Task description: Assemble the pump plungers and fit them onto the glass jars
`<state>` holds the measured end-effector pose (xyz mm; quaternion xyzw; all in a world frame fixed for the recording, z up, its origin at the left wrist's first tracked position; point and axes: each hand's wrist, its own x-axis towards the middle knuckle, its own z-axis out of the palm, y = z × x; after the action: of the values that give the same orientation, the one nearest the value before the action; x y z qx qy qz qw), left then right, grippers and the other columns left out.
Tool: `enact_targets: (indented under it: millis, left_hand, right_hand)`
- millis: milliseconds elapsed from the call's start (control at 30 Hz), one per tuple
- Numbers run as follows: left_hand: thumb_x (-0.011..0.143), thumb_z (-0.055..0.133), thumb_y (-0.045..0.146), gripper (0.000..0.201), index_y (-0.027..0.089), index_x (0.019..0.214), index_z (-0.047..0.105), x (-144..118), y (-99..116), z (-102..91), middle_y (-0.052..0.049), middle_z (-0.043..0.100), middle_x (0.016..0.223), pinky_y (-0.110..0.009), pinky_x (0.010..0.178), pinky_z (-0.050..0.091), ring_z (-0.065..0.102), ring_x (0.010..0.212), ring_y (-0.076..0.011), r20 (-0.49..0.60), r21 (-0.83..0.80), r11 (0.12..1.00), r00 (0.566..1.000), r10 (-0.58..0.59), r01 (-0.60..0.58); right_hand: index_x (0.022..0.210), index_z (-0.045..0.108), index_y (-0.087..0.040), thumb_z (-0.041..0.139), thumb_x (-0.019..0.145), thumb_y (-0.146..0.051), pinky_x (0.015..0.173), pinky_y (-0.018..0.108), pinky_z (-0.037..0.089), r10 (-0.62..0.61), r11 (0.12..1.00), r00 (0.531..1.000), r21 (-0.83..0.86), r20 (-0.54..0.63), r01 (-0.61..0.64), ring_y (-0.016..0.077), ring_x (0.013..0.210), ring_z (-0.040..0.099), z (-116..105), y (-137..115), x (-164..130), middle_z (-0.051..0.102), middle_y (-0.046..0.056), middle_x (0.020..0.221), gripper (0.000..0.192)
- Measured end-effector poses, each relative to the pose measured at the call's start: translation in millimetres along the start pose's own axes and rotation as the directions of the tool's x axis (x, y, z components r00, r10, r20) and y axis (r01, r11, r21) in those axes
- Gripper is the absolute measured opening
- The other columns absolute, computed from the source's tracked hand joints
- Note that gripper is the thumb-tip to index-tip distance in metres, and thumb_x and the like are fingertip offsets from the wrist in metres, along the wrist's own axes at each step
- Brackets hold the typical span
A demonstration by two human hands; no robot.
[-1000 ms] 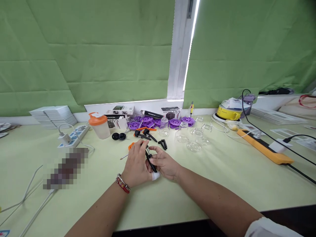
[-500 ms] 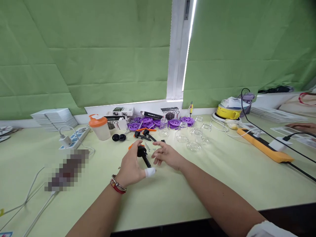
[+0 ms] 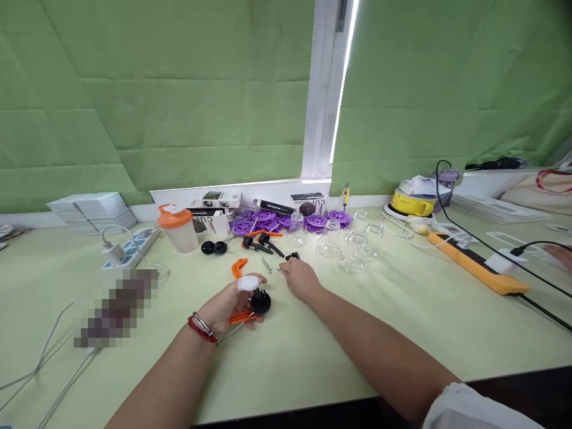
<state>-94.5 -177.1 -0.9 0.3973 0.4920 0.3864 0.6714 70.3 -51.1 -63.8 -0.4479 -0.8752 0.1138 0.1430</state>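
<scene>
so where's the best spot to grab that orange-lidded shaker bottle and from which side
Grip the translucent white body of the orange-lidded shaker bottle below the lid, coming from the front right. It stands upright, its round body looks easy to wrap, and that side faces open green table. The white power strip and its cable crowd the left, boxes sit behind, and the lid's loop looks too small for a firm hold.

At a pale green table [image 3: 402, 322], the left hand [image 3: 226, 307] grips a black dropper cap [image 3: 260, 302], thumb bandaged, while the right hand [image 3: 300, 277] reaches small black parts [image 3: 292, 257] near purple discs [image 3: 268, 220] and glass jars [image 3: 351, 247].
</scene>
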Motion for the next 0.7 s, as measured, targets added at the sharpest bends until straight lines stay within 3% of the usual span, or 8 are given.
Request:
enact_targets:
  millis: [367, 700]
  left_hand:
    - [0.074, 0.051, 0.047, 0.043, 0.024, 0.110, 0.047, 3, 1, -1.6, -0.008, 0.061, 0.083, -0.024, 0.045, 0.042, 0.062, 0.059, -0.0196, 0.041, 0.069, 0.997, 0.999, -0.034, 0.032]
    - [0.074, 0.051, 0.048, 0.044, 0.025, 0.111, 0.047, 6, 2, -1.3, -0.009, 0.060, 0.084, -0.022, 0.044, 0.039, 0.061, 0.058, -0.0190, 0.052, 0.084, 0.996, 0.998, -0.046, 0.041]
  right_hand:
    - [0.077, 0.066, -0.015, 0.046, 0.085, -0.015, 0.065, 0.026, 0.034, 0.035, 0.999, 0.999, 0.032, -0.006, -0.035, 0.0169, 0.080, 0.057, -1, 2, 1, 0.062, 0.009, 0.090, 0.022]
    - [0.071, 0.061, -0.015, 0.055, 0.071, -0.010, 0.055, 0.023, 0.033, 0.041, 0.983, 0.999, 0.178, 0.024, -0.045, 0.0136, 0.066, 0.054, -13, 5, -4, 0.063, 0.005, 0.073, 0.008]
